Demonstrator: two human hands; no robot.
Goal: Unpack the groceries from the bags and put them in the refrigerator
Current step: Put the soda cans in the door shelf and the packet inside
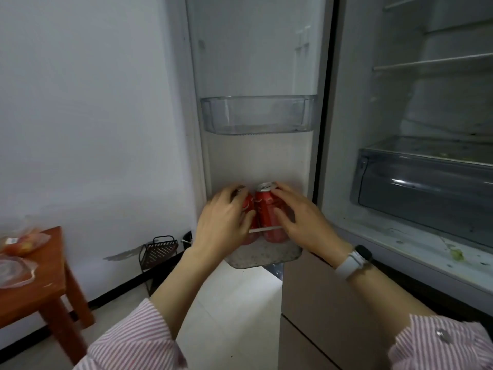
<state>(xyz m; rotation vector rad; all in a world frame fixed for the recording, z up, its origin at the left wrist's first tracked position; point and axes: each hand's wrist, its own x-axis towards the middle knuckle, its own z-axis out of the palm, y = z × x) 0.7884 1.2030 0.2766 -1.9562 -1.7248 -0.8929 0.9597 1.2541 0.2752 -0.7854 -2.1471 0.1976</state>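
While both striped sleeves [138,340] reach forward from the bottom edge, the left hand [224,220] curls round the left red can [246,205] and the right hand [298,220], a white-strapped watch [353,260] on its wrist, wraps fingers and thumb round the right red can [266,209]. The two cans stand upright, touching each other, in the lowest door bin [264,256] of the open refrigerator door [256,62], behind its thin rail. Above that bin hangs a clear bin [258,114]. Right of the door, the refrigerator interior [416,236] shows a crisper drawer [424,182] and wire shelves, its stained ledge carrying green scraps. Left of the door, a red-brown wooden table [45,287] holds plastic bags [21,241] with reddish produce; a black wire rack [158,249] sits on the pale floor against the white wall [88,102].
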